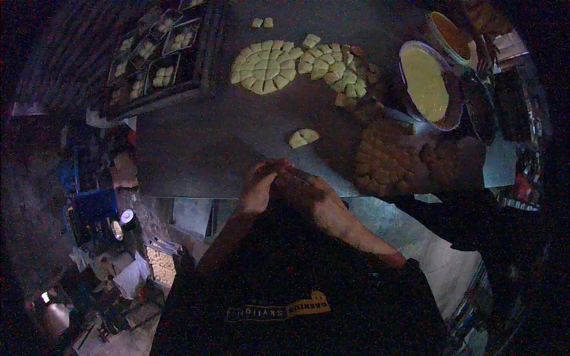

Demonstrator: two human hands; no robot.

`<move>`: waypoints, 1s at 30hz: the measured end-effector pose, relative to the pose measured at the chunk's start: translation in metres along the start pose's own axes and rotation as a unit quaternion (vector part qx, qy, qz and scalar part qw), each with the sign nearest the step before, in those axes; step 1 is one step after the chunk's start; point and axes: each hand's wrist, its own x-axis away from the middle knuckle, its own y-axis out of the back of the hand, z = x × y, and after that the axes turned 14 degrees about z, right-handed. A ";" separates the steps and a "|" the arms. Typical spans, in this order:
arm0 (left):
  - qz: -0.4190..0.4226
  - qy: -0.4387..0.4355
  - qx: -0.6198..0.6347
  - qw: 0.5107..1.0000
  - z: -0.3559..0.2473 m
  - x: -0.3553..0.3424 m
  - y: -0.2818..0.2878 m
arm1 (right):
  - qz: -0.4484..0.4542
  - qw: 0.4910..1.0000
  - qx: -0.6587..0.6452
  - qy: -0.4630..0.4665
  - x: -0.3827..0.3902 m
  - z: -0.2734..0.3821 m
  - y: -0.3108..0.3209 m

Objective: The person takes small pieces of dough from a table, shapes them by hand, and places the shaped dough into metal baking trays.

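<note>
Close together at the table's near edge, my left hand (259, 188) and my right hand (310, 193) meet with curled fingers. Whatever lies between them is hidden in the dim light. Just beyond the fingers sits a small pale half-round of dough (304, 138) in two pieces. Farther off, a flat disc of pale dough (264, 66) is cut into several wedges and blocks. Beside it on the right spreads a looser cluster of pale dough pieces (333, 65). A darker brown cut dough slab (386, 160) lies to the right of my hands.
A dark tray (205, 71) at the back left holds several square tins with dough pieces. On the right stand an oval tub of yellow filling (426, 83) and a bowl of orange-brown filling (449, 37). Two small dough pieces (262, 22) lie at the back of the table (196, 154).
</note>
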 end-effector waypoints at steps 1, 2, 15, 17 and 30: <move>-0.037 -0.013 -0.069 0.997 -0.003 0.001 0.001 | -0.001 1.000 0.014 0.007 -0.012 -0.006 -0.010; -0.045 -0.040 -0.131 0.990 -0.006 0.002 0.002 | -0.018 1.000 0.015 -0.010 -0.022 -0.011 -0.019; -0.073 -0.075 -0.575 0.811 -0.045 0.026 0.100 | -0.158 0.982 -0.093 -0.047 -0.122 -0.008 -0.066; 0.048 -0.147 -0.667 0.728 -0.026 0.023 0.104 | -0.177 0.969 -0.136 -0.107 -0.123 -0.039 -0.079; 0.176 -0.161 -0.633 0.736 -0.016 -0.044 0.048 | -0.057 0.963 -0.084 -0.248 -0.043 -0.188 -0.074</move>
